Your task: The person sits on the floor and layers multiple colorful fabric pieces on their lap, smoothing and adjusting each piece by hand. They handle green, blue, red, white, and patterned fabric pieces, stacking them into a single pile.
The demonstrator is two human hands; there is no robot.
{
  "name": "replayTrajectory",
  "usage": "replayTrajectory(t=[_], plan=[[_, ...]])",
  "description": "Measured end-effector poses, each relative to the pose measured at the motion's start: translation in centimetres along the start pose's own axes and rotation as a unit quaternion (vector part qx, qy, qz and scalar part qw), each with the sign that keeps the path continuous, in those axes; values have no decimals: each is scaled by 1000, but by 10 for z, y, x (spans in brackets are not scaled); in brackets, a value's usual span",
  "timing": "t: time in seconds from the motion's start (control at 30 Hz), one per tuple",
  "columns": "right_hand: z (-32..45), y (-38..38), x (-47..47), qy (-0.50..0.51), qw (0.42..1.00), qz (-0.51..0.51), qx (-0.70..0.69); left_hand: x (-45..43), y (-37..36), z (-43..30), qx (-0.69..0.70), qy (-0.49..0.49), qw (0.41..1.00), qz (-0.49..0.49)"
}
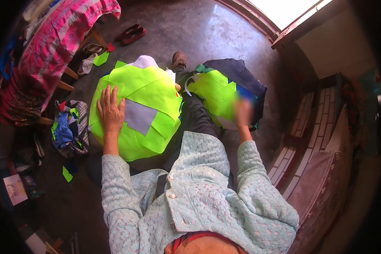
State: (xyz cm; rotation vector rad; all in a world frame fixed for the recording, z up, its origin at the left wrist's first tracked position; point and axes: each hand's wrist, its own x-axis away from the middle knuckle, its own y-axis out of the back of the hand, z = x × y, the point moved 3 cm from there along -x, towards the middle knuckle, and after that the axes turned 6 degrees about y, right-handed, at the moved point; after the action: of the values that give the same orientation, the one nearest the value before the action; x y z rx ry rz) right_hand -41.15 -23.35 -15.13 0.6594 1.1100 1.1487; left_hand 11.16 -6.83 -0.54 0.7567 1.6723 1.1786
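Note:
My left hand (110, 111) lies flat, fingers slightly apart, on a large rounded pile of neon-yellow fabric pieces (146, 81). A grey fabric piece (140, 116) shows on that pile beside the hand, and a pale one (144, 62) at its far edge. My right hand (243, 111) is blurred against a second, smaller bundle of neon-yellow fabric (211, 87). Navy cloth (231, 68) wraps the far and right sides of this bundle, with some blue cloth (246, 93) near the hand. Whether those fingers grip anything is unclear.
A bag of cloth scraps (65, 131) sits on the floor at left, below a table draped in pink plaid cloth (57, 47). Dark red shoes (131, 34) and loose green scraps (101, 59) lie on the concrete floor (177, 28). Slatted boards (300, 152) stand at right.

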Motion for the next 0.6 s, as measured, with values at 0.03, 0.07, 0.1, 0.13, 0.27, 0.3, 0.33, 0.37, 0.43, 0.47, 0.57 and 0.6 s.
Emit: replayTrajectory(t=[0.03, 0.07, 0.1, 0.13, 0.27, 0.3, 0.33, 0.37, 0.43, 0.47, 0.57, 0.6], plan=[[4, 1, -2, -30, 999, 14, -1, 0, 1, 1, -2, 2, 1000, 3], [9, 3, -4, -42, 999, 23, -11, 0, 1, 2, -4, 1, 1000, 2], [13, 6, -7, -53, 998, 32, -20, 1, 1, 3, -5, 1, 1000, 1], [18, 9, -9, -64, 997, 41, -29, 1, 1, 4, -6, 1, 1000, -1], [41, 16, -13, -35, 997, 40, 54, 1, 1, 5, -3, 4, 1000, 2], [14, 11, -11, -19, 996, 9, 84, -2, -5, -3, 12, -5, 1000, 2], [14, 10, -12, -10, 999, -14, 43, -2, -6, -3, 12, -5, 1000, 2], [12, 10, -12, 1, 999, -38, 4, -3, -7, -3, 18, -7, 1000, 0], [45, 31, -11, 0, 977, -72, -201, 0, -4, 7, 11, -2, 1000, -4], [54, 43, -12, -35, 950, -46, -306, 0, -4, 8, 19, -2, 1000, -9], [62, 66, -14, -137, 794, 27, -592, -1, -6, 10, 60, 4, 998, -19], [70, 71, -14, -130, 760, 41, -636, -3, -4, 10, 82, 10, 996, -17]])
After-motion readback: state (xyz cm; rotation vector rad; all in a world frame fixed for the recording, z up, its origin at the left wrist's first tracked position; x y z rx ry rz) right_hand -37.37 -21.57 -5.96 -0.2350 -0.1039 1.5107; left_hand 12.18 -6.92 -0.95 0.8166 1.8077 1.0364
